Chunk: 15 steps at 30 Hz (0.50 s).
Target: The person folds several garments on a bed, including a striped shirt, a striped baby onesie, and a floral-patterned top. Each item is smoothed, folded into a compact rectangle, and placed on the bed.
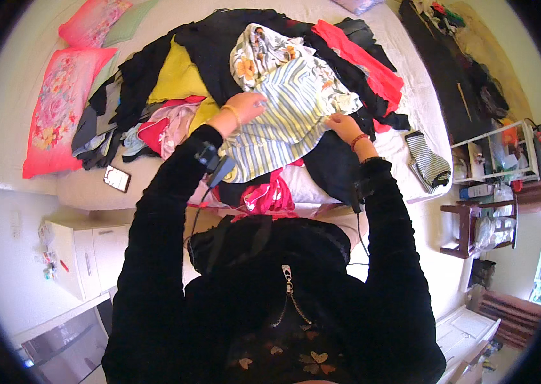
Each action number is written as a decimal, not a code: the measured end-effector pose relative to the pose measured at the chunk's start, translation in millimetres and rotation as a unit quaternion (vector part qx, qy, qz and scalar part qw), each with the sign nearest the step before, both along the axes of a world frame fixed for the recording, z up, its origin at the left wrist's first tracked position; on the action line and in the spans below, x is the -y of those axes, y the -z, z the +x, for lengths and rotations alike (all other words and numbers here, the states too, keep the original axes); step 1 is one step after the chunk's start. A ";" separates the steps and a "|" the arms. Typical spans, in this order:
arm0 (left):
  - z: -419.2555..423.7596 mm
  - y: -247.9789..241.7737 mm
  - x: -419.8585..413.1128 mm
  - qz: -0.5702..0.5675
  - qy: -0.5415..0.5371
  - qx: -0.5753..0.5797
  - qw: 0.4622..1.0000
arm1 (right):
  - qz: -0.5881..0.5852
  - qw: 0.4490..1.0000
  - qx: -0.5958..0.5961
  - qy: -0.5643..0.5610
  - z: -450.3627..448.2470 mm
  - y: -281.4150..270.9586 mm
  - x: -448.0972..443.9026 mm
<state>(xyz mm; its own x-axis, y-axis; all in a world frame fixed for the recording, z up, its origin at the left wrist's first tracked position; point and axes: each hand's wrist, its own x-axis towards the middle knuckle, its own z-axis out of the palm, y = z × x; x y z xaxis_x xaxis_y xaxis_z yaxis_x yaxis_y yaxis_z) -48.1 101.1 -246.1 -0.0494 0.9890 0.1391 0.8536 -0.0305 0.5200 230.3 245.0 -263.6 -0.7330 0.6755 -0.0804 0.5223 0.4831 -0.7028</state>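
A striped garment [275, 129] in white, blue and yellow lies spread over a pile of clothes on the bed. My left hand [246, 108] grips its upper left part, fingertips pinched in the cloth. At its right edge, my right hand [343, 128] pinches the fabric. Beyond it, a white floral-print cloth [251, 62] is bunched up and partly covered by the stripes. Black garments [213, 43], a yellow cloth [177, 74], a coral-red garment [361, 62] and a crimson cloth [270, 194] lie around them.
Pink floral pillows [57, 105] are on the bed's left side, with a smartphone [117, 178] near its front edge. Striped socks [426, 161] lie at the right corner. A white wire rack [496, 151] and a wooden chair [467, 228] stand beyond, and a white cabinet [85, 259] stands at left.
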 end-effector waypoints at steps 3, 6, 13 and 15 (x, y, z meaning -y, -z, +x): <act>36.2 14.1 -45.2 0.043 -0.018 0.079 0.996 | -0.012 0.996 -0.088 -0.021 -0.7 -24.7 22.9; 66.5 21.5 -72.2 -0.166 -0.139 0.202 0.955 | 0.004 0.978 -0.171 -0.116 -10.2 -51.7 49.0; 51.3 -2.9 -38.2 -0.195 -0.065 0.544 0.813 | -0.072 0.988 -0.083 -0.109 -20.3 -71.3 72.6; 32.0 -14.6 -29.5 -0.109 -0.095 0.467 0.872 | -0.053 0.992 -0.080 -0.084 -15.6 -60.8 70.6</act>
